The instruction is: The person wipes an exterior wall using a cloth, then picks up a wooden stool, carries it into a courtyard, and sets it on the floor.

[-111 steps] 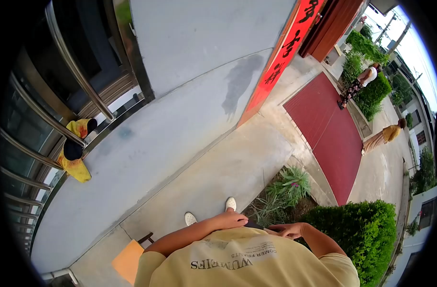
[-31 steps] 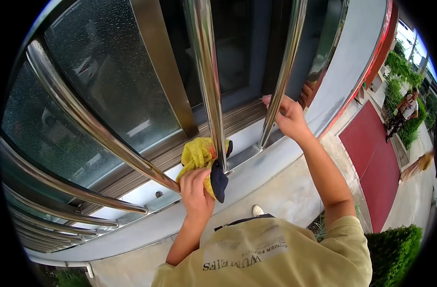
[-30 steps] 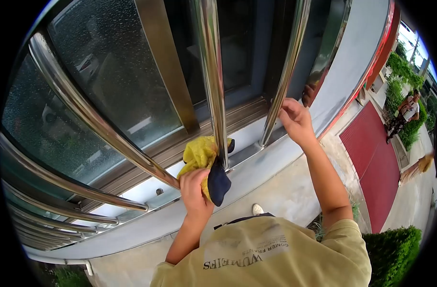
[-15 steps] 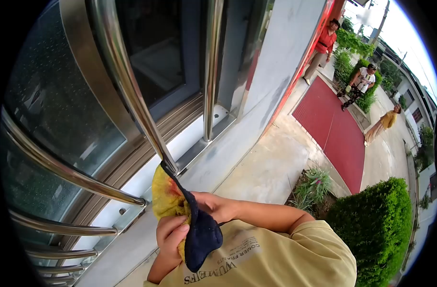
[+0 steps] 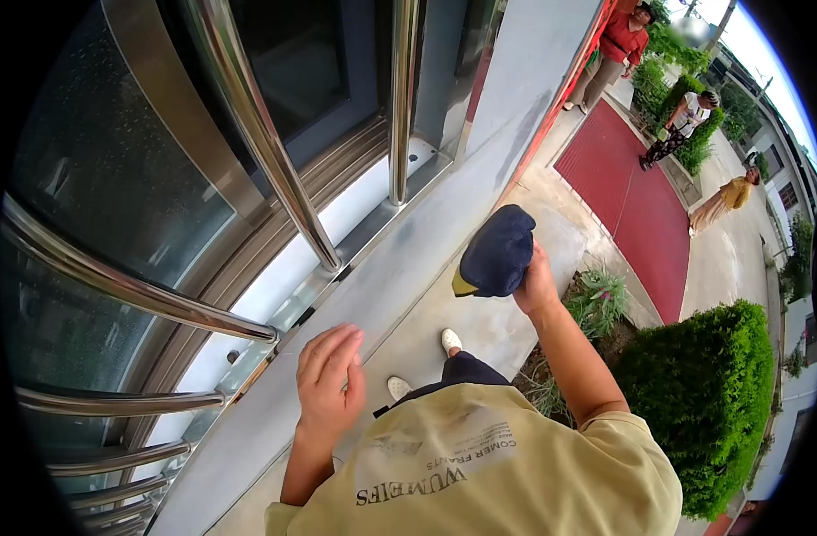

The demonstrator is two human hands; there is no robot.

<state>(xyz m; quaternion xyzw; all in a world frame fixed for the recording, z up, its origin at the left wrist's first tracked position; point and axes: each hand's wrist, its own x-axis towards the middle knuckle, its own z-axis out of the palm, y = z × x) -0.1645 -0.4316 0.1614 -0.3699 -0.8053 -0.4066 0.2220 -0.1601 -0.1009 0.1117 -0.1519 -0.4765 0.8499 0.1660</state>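
Hands apart. Right hand [image 5: 538, 279] gripping navy-and-yellow cloth [image 5: 498, 252], up in the air over the path [image 5: 489, 329], off the front edge of the sill [image 5: 368, 230]. Left hand [image 5: 326, 380] bare, fingers loosely bent, near same edge and a bar [image 5: 140, 295].

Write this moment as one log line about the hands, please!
right hand: holding navy-and-yellow cloth | left hand: empty, near metal bars
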